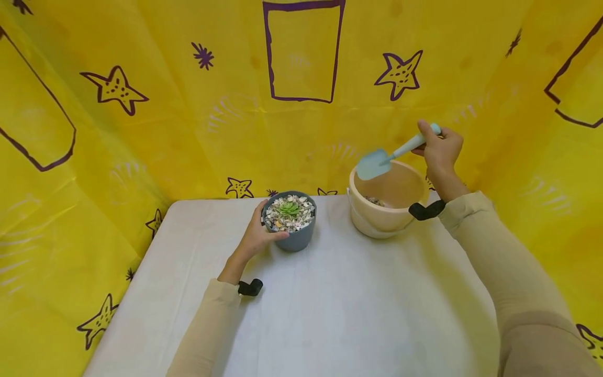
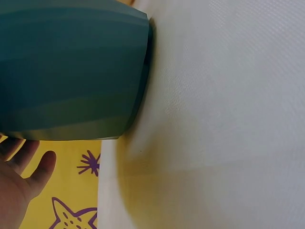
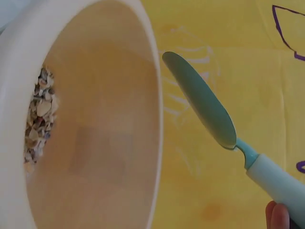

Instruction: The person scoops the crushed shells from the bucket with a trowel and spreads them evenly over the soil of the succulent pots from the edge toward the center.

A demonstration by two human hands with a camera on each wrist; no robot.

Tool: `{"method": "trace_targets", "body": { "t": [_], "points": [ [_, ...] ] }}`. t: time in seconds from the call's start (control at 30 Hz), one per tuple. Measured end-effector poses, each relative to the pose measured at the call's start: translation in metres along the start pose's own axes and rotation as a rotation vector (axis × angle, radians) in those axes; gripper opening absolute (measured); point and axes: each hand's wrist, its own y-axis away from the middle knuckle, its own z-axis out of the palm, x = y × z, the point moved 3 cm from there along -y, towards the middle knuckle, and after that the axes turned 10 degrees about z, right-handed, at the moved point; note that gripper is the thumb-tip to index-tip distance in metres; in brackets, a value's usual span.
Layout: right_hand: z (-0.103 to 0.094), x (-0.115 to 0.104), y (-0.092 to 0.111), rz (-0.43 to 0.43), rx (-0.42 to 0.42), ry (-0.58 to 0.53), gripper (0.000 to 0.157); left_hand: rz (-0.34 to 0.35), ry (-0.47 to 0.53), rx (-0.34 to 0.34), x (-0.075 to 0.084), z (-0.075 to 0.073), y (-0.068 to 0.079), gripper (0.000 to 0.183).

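Note:
On the table's far part, my left hand grips a grey-blue plant pot, thumb across the front and fingers at its left side. A green succulent stands in the pot amid pale gravel. The left wrist view shows the pot's side up close, with a few fingers next to it. My right hand holds a light-blue trowel by its handle, blade above the rim of a cream bucket. Some shell-like gravel lies at the bucket's bottom; the trowel blade shows its outer side there.
Both the pot and the bucket stand on a white-covered table, near its back edge. Yellow cloth with purple starfish drawings hangs behind and along both sides. The bucket's handle hangs down against its front.

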Motion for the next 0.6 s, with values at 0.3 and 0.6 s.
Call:
{"method": "trace_targets", "body": {
  "t": [0.3, 0.6],
  "points": [
    [-0.012, 0.011, -0.008, -0.002, 0.032, 0.037, 0.025, -0.001, 0.004, -0.003, -0.001, -0.003, -0.01, 0.122],
    [-0.014, 0.034, -0.014, 0.014, 0.008, 0.211, 0.026, -0.023, 0.04, 0.008, -0.007, -0.003, -0.017, 0.117]
  ]
}}
